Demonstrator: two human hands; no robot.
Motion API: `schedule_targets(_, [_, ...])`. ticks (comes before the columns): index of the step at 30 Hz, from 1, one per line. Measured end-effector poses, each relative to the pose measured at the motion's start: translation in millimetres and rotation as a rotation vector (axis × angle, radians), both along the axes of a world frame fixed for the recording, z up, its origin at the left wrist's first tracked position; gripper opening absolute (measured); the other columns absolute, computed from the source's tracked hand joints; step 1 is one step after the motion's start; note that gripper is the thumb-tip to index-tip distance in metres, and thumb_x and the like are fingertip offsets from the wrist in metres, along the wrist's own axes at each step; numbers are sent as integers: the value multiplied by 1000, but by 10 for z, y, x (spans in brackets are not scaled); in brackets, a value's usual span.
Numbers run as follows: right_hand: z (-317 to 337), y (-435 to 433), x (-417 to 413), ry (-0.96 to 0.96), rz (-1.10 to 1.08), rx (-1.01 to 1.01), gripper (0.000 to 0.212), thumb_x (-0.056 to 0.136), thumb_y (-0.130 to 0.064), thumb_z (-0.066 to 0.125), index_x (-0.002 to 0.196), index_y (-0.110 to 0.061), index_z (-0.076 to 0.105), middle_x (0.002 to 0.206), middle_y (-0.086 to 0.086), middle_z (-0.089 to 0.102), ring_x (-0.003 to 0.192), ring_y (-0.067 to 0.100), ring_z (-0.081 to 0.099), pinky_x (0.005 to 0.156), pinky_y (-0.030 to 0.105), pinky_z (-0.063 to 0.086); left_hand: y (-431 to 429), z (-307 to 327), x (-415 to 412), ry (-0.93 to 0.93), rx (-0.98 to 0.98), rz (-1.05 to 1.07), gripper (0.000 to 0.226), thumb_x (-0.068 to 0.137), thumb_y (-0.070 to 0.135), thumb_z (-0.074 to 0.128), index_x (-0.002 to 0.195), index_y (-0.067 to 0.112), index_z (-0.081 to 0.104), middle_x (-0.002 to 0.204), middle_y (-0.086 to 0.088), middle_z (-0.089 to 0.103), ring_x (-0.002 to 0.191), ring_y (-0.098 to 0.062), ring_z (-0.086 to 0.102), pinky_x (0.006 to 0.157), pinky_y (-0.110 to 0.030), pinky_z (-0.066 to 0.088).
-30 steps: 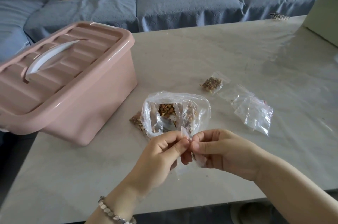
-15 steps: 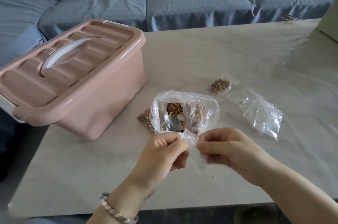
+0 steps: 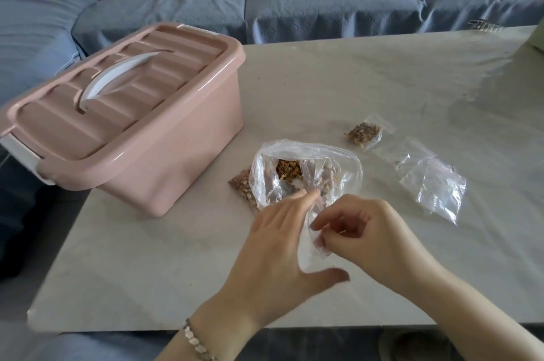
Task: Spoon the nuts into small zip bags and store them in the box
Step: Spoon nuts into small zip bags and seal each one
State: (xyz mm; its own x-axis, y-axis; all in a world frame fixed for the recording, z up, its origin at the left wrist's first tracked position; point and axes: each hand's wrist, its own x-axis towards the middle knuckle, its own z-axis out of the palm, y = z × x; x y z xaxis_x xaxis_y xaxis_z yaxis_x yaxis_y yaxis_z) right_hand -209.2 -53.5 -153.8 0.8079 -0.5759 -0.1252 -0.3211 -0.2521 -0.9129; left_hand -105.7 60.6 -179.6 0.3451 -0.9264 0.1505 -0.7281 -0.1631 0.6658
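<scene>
A large clear bag of nuts [image 3: 306,172] lies open in the middle of the table. Just in front of it my right hand [image 3: 368,237] pinches an empty small zip bag [image 3: 309,248] by its top edge. My left hand [image 3: 273,248] is beside that bag with fingers straight and spread, its blurred fingertips reaching to the large bag's near rim. One filled small bag [image 3: 363,132] lies behind and to the right, another filled bag [image 3: 243,186] pokes out at the large bag's left. The pink box [image 3: 126,125] stands at the left with its lid on.
A pile of empty zip bags [image 3: 432,181] lies to the right of the nuts. A blue sofa [image 3: 323,1] with cushions runs behind the table. A small dark clip [image 3: 485,26] sits at the table's far right edge. The near table edge [image 3: 206,328] is below my wrists.
My left hand has let go of the small zip bag, opened and moved forward toward the large bag. My right hand still pinches the small bag. The view has shifted slightly.
</scene>
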Motion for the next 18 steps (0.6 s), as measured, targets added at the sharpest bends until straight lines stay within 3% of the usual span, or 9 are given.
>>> schedule_targets(2, [10,-5,8,12,21,-48,43,76,3,63,65,-38,68,78,-9,64,64,8,64,65,23,54,-23,-40,-8,51,-52,97,70,66,63,61,127,34,44,115,31,49,114,11,41,101,-17,32])
schedule_targets(4, [13,-32,5,40,47,-87,46,78,0,63,68,-44,66,82,-17,61,70,2,63,67,16,52,-37,-49,-15,105,-58,140,55,66,59,65,112,36,47,104,24,56,102,2,50,89,-21,41])
schedule_targets(9, [11,-14,-34,57,118,-386,21,85,-13,61,87,-29,73,88,-20,52,96,-5,46,80,3,35,-57,-72,-16,64,-36,155,42,70,53,66,100,34,45,92,24,51,93,4,50,80,-7,38])
schedule_targets(12, [28,64,-21,82,223,-338,14,86,-31,59,83,-27,72,88,-19,55,96,-5,43,78,6,34,-77,-132,14,-51,-88,122,43,71,51,64,102,30,43,90,22,47,82,3,51,77,0,35])
schedule_targets(14, [28,85,-12,148,226,-305,11,83,-40,58,79,-33,66,86,-19,56,94,-10,42,75,8,36,-76,-159,9,-39,-70,93,42,71,48,61,103,33,38,90,23,43,86,-1,49,76,0,35])
schedule_targets(18, [33,86,0,165,171,-267,22,79,-39,64,61,-45,53,87,-17,53,88,-15,43,72,4,34,-73,-209,6,-56,-66,93,41,70,43,54,104,31,34,95,18,43,93,0,41,84,-4,31])
